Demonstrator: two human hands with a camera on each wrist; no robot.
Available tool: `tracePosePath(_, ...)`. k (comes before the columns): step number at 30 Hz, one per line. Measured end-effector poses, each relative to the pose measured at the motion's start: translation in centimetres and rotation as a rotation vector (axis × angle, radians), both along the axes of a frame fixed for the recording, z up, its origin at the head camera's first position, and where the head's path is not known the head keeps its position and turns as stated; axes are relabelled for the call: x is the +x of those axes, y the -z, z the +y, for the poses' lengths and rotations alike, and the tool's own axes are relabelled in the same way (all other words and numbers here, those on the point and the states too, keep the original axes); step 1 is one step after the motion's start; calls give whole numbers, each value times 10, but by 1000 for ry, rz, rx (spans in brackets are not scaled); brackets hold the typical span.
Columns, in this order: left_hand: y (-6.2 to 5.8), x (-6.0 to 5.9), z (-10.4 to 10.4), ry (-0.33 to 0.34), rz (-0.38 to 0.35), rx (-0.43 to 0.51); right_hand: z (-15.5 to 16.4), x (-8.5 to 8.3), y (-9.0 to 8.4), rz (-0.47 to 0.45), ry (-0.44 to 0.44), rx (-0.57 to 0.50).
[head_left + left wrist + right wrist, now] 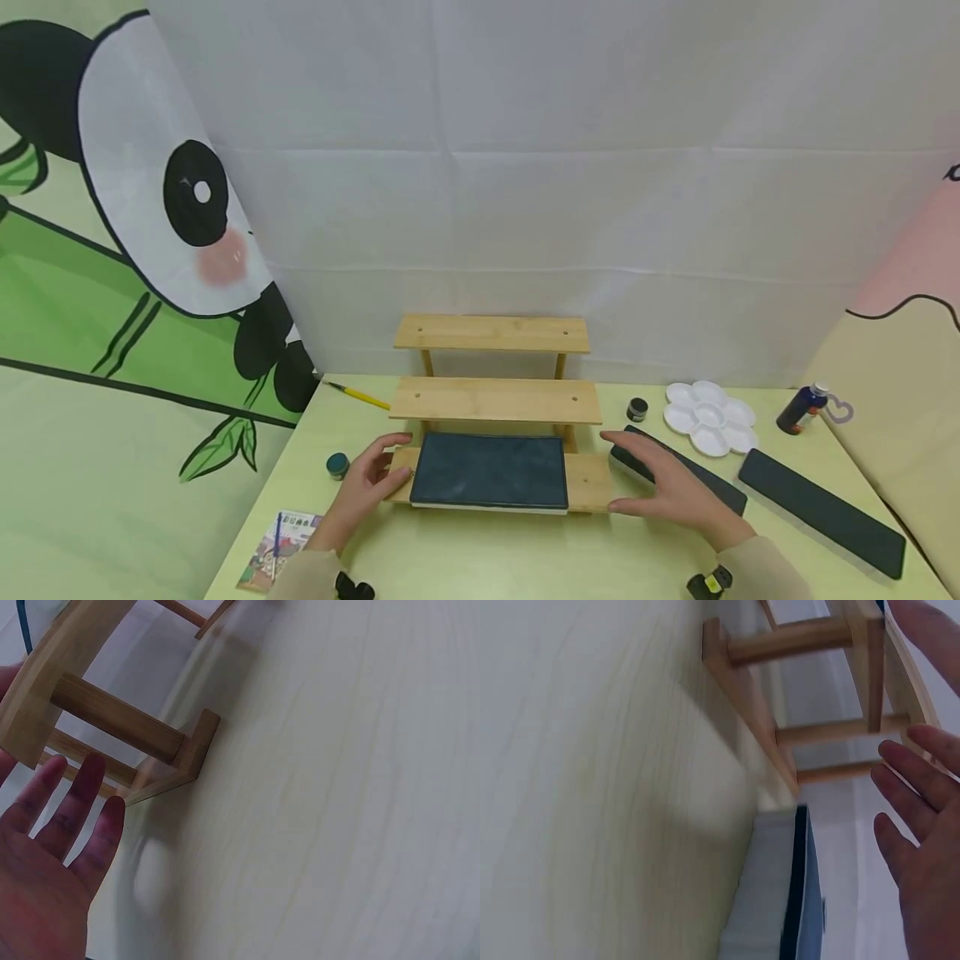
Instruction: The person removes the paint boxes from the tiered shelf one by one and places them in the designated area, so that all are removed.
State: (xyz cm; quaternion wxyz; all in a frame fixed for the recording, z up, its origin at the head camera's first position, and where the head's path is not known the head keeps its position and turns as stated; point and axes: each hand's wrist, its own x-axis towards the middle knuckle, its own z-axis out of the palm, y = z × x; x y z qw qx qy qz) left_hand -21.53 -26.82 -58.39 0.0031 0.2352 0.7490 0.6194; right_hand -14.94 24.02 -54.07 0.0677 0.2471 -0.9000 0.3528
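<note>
A three-tier bamboo stand (pixel 495 400) stands upright. Across its lowest tier lies a dark rectangular panel (pixel 489 471) with a pale front edge. At the left end of that tier is my left hand (pixel 363 483), thumb tip over the wood; in the left wrist view three spread fingers (pixel 71 806) reach beside the shelf's end. My right hand (pixel 671 492) is held at the tier's right end, thumb and index spread wide apart with nothing between them. Its fingers (pixel 904 795) are stretched out near the stand in the right wrist view.
Two long dark blocks (pixel 821 512) lie to the right, one partly behind my right hand. Around the stand are a white flower-shaped palette (pixel 708 417), a dark bottle (pixel 802 408), small jars (pixel 637 408), a yellow brush (pixel 360 395) and a booklet (pixel 262 554) with a pen.
</note>
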Motion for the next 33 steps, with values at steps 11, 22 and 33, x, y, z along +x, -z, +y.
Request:
tracePosePath(11,3,5,-3,9,32,-10,-45,-15,-2,-107,-4,-14)
tracePosePath(22,3,4,-1,41,42,-12,-60,-17,-6,-161,-95,-26)
tracePosePath(33,6,3,-2,21,15,-17,-75,-22,-10,-48,-118,84)
